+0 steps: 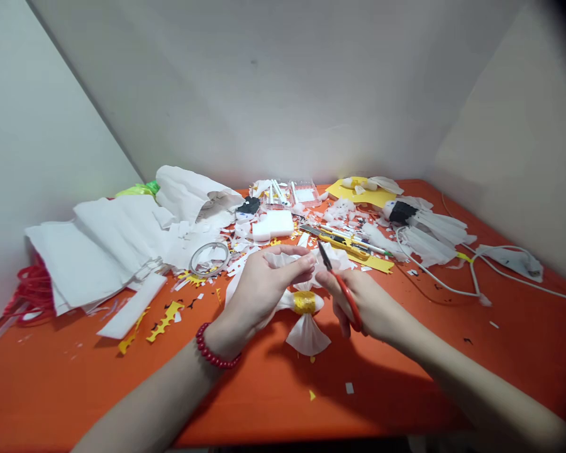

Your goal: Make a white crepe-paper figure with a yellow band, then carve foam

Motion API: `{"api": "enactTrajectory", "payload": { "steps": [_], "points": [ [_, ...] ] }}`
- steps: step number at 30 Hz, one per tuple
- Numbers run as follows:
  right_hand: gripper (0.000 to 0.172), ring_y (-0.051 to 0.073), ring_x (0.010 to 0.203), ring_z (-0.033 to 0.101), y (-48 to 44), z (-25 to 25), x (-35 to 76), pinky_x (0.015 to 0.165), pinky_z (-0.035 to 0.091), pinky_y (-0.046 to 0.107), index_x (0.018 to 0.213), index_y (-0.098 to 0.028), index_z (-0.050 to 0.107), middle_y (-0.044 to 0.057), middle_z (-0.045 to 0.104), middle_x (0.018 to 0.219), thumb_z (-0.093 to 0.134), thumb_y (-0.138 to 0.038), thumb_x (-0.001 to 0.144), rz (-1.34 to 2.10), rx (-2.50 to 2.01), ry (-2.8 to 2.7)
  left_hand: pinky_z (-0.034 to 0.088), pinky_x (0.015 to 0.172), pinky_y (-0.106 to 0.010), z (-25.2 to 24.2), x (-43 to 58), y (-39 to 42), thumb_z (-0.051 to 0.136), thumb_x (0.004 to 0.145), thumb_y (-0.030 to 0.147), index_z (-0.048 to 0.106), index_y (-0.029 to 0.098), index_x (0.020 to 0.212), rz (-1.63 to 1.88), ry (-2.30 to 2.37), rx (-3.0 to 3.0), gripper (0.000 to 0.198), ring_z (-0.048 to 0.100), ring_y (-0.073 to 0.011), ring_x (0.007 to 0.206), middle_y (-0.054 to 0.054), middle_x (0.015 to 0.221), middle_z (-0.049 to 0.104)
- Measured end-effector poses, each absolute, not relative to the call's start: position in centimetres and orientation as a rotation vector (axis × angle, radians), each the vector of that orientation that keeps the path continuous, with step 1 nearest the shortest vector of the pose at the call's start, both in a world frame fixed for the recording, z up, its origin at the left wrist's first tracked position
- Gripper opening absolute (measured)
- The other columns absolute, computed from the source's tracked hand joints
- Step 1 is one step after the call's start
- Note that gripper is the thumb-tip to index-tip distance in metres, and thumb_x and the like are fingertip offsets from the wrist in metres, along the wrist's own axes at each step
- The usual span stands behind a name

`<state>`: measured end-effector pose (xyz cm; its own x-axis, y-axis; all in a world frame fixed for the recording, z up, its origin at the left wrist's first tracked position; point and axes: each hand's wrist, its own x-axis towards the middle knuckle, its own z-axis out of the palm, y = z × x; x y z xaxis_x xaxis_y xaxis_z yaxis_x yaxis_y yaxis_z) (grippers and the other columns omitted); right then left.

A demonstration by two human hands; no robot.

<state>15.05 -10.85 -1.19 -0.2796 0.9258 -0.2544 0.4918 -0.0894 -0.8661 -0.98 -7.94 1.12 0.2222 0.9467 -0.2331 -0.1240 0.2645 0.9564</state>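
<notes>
My right hand (363,302) is closed round a pair of scissors (351,303) with red handles and dark blades pointing up and left. In a pinch just left of the blades, my left hand (268,280) holds thin white tissue paper (283,258); its fingers partly hide the sheet. Beneath both hands is a small white craft figure (317,303) with a shiny yellow band (304,302) round its middle. A pleated tissue fan (309,336) spreads from the near side of the figure. The left hand covers part of the figure's body.
White sheets (108,242) are piled at left beside red cord (35,292). A tape roll (209,259), white sponge block (273,225) and yellow cutter (342,244) lie beyond my hands. Another figure with a black band (402,212) and a white cable (446,277) are at right. Paper scraps litter the orange table (382,402).
</notes>
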Motion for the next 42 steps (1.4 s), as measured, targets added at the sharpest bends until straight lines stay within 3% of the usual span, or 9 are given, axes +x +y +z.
{"api": "enactTrajectory", "payload": {
  "steps": [4, 7, 10, 13, 16, 21, 26, 35, 42],
  "points": [
    [0.057, 0.011, 0.040, 0.045, -8.7, -1.6, 16.9, 0.046, 0.032, 0.023, 0.061, -0.018, 0.045, 0.001, 0.051, 0.045, 0.031, -0.070, 0.082, 1.149, -1.651, -1.784, 0.053, 0.065, -0.021, 0.3, -1.0, -7.3, 0.079, 0.065, 0.023, 0.065, 0.011, 0.085, 0.942, 1.002, 0.949, 0.027, 0.062, -0.0093, 0.061, -0.002, 0.069, 0.068],
    [0.054, 0.018, 0.060, 0.055, -7.1, -2.0, 18.9, 0.053, 0.033, 0.025, 0.076, -0.017, 0.049, 0.010, 0.062, 0.073, 0.039, -0.070, 0.078, 0.634, -2.069, -1.822, 0.054, 0.070, -0.023, -0.4, -1.1, -6.7, 0.076, 0.069, 0.028, 0.066, 0.010, 0.080, 0.950, 0.967, 0.892, 0.023, 0.063, -0.0095, 0.067, -0.002, 0.074, 0.068],
    [0.048, 0.022, 0.070, 0.057, -6.4, -2.1, 20.1, 0.055, 0.033, 0.026, 0.091, -0.015, 0.047, 0.015, 0.062, 0.088, 0.043, -0.061, 0.079, 0.519, -2.264, -1.835, 0.054, 0.077, -0.026, -0.6, -1.4, -6.2, 0.072, 0.074, 0.031, 0.067, 0.011, 0.084, 0.980, 0.938, 0.848, 0.023, 0.064, -0.0111, 0.076, -0.004, 0.080, 0.068],
    [0.033, 0.018, 0.069, 0.056, -6.5, -2.2, 19.8, 0.058, 0.035, 0.024, 0.091, -0.017, 0.046, 0.008, 0.061, 0.084, 0.045, -0.049, 0.083, 0.693, -2.006, -1.966, 0.052, 0.082, -0.024, -0.4, -1.8, -5.7, 0.074, 0.071, 0.019, 0.067, 0.011, 0.090, 0.943, 0.930, 0.844, 0.022, 0.064, -0.0113, 0.081, -0.005, 0.083, 0.069],
    [0.026, 0.015, 0.070, 0.053, -6.7, -2.9, 18.5, 0.058, 0.034, 0.022, 0.084, -0.018, 0.046, 0.004, 0.059, 0.081, 0.049, -0.044, 0.081, 0.606, -1.884, -2.003, 0.052, 0.079, -0.023, -0.2, -2.1, -5.4, 0.071, 0.068, 0.008, 0.067, 0.012, 0.089, 0.955, 0.969, 0.884, 0.022, 0.064, -0.0113, 0.080, -0.004, 0.083, 0.069],
    [0.026, 0.012, 0.061, 0.049, -6.5, -5.0, 17.2, 0.051, 0.030, 0.021, 0.081, -0.019, 0.045, 0.001, 0.059, 0.076, 0.060, -0.038, 0.072, 0.499, -1.999, -2.025, 0.052, 0.070, -0.025, -0.5, -2.5, -4.9, 0.066, 0.072, 0.016, 0.067, 0.013, 0.075, 1.012, 1.021, 1.038, 0.004, 0.059, -0.0108, 0.071, -0.003, 0.077, 0.066],
    [0.010, 0.013, 0.062, 0.051, -5.9, -4.3, 19.0, 0.052, 0.029, 0.021, 0.083, -0.018, 0.049, 0.004, 0.060, 0.076, 0.050, -0.027, 0.079, 0.352, -2.105, -2.026, 0.046, 0.062, -0.022, -0.9, -3.2, -4.7, 0.065, 0.074, 0.024, 0.066, 0.013, 0.072, 0.954, 0.967, 1.245, 0.011, 0.052, -0.0085, 0.062, 0.000, 0.069, 0.059],
    [0.026, 0.030, 0.093, 0.058, -5.5, -3.1, 21.3, 0.062, 0.036, 0.029, 0.103, -0.008, 0.049, 0.022, 0.055, 0.105, 0.041, -0.026, 0.086, 0.018, -2.319, -2.021, 0.045, 0.065, -0.024, -0.4, -3.2, -4.8, 0.069, 0.069, 0.024, 0.066, 0.014, 0.094, 0.901, 1.041, 1.320, 0.027, 0.057, -0.0116, 0.068, -0.003, 0.078, 0.065],
    [0.032, 0.027, 0.090, 0.058, -5.8, -4.8, 19.7, 0.069, 0.042, 0.030, 0.098, -0.008, 0.055, 0.022, 0.053, 0.108, 0.055, -0.032, 0.077, 0.260, -2.232, -2.223, 0.047, 0.069, -0.026, -0.7, -3.1, -4.8, 0.068, 0.071, 0.026, 0.066, 0.013, 0.075, 0.878, 1.056, 1.299, 0.014, 0.060, -0.0135, 0.071, -0.005, 0.076, 0.067]
  ]
}}
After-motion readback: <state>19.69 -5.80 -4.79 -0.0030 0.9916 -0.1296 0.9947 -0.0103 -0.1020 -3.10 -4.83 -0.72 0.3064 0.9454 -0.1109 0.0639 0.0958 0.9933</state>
